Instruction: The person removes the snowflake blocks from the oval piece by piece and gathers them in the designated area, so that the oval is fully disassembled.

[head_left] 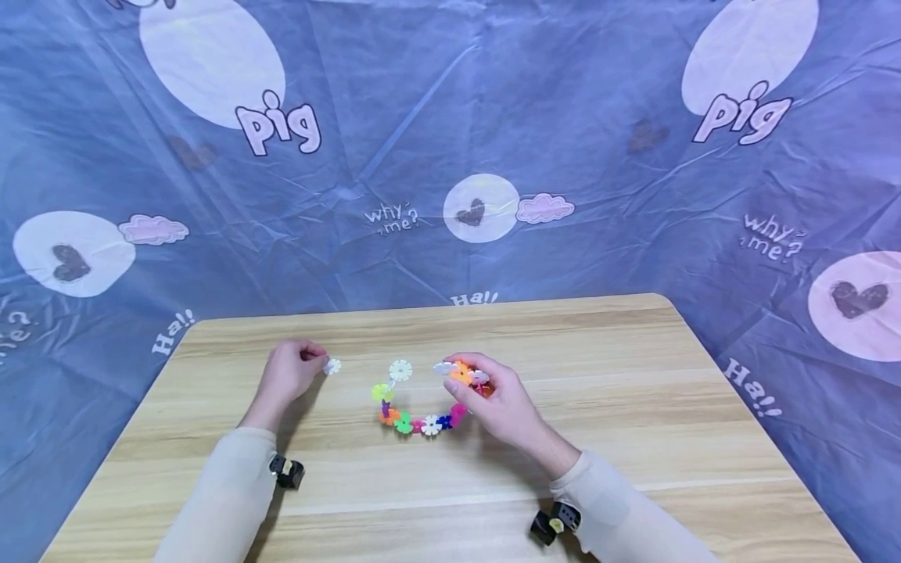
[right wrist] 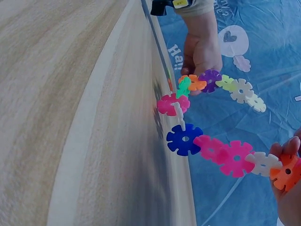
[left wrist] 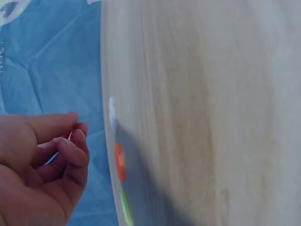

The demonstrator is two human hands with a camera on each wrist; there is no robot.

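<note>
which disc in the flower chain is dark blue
The dark blue disc is the one between a white disc and a pink disc, the pink being toward the right hand. No other disc in view is dark blue.

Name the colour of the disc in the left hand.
The disc is white; best seen in the head view.

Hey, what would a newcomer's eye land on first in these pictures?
Probably the multicolored chain, curving out from the right hand over the table. Next, perhaps the blue cloth behind, printed with "pig" and hearts. Then the small white disc pinched by the left hand.
</note>
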